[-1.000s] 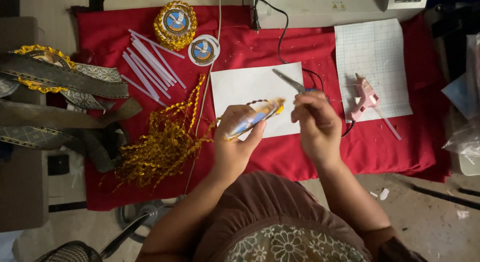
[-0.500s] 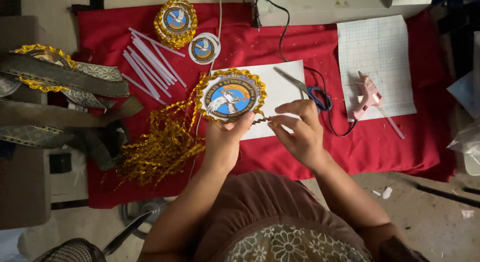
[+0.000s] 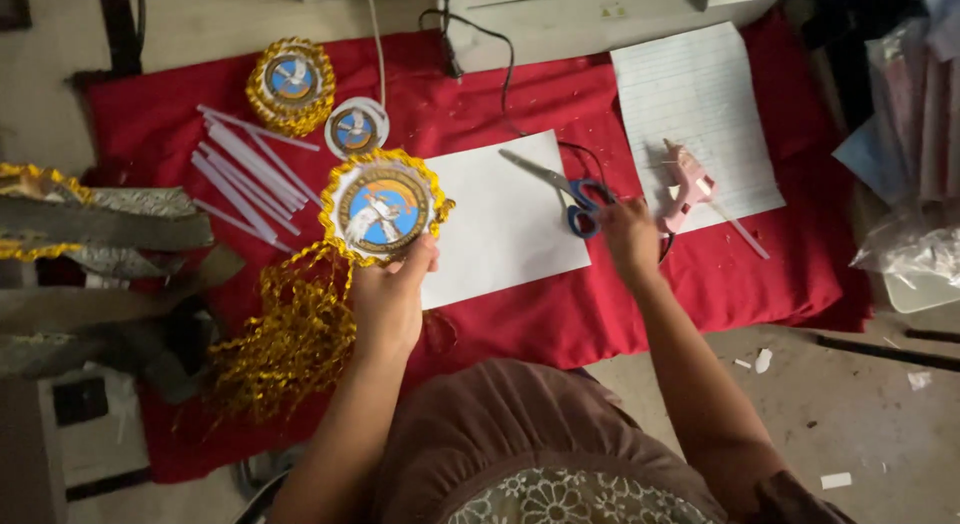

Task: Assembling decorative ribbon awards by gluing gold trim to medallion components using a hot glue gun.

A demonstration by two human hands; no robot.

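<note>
My left hand [image 3: 388, 296] holds up a round badge [image 3: 380, 209] by its lower edge. The badge has a printed picture in the middle and a gold ruffled trim. My right hand [image 3: 630, 239] has reached out to the right. Its fingers rest on the blue handles of the scissors [image 3: 572, 196], which lie on a white sheet of paper [image 3: 500, 234]. Just right of that hand lies a pink glue gun [image 3: 688, 184]. Everything sits on a red cloth [image 3: 520, 94].
A finished gold-trimmed badge [image 3: 290, 84] and a plain round disc [image 3: 356, 129] lie at the back left, beside several white glue sticks [image 3: 245, 174]. A heap of gold ribbon [image 3: 290, 334] is at the near left. A lined sheet [image 3: 695, 124] lies under the glue gun, and black cables [image 3: 505, 74] run back.
My right hand has let go of the badge's edge and moved right to the scissors. My left hand has carried the badge to the left, with its face turned up.
</note>
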